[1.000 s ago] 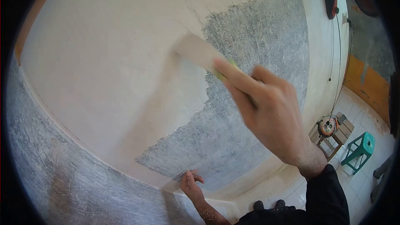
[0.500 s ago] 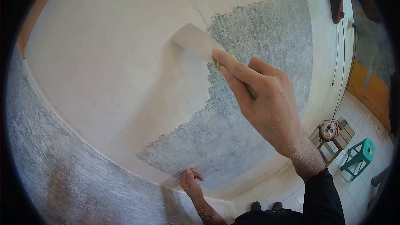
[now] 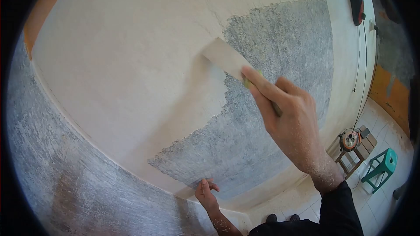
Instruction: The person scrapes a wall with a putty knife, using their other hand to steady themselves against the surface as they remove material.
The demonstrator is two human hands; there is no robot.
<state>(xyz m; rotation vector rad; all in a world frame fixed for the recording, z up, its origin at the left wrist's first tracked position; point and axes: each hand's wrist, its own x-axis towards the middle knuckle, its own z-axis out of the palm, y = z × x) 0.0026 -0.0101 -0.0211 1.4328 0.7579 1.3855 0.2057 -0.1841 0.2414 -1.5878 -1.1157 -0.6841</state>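
Observation:
My right hand (image 3: 295, 111) is closed round the handle of a wide putty knife (image 3: 225, 59), index finger stretched along the base of its blade. The blade's front edge lies against the off-white wall coat (image 3: 131, 61), close to the ragged border of a grey patch (image 3: 284, 39) on the wall. Pale dust covers the back of this hand and its wrist. Lower down, my left hand (image 3: 206, 193) holds nothing, its fingers loosely bent and apart by the lower edge of the grey patch.
A rough grey wall (image 3: 39, 122) meets this one in a corner at left. To the right, a cable reel (image 3: 350, 140) sits on a wooden stool (image 3: 366, 146), its cords running up the wall. A green plastic stool (image 3: 385, 166) stands beside it on the tiled floor (image 3: 372, 205).
My right hand has drawn the putty knife down and to the right, nearer the grey patch. My left hand keeps its pose, and the whole view has shifted slightly.

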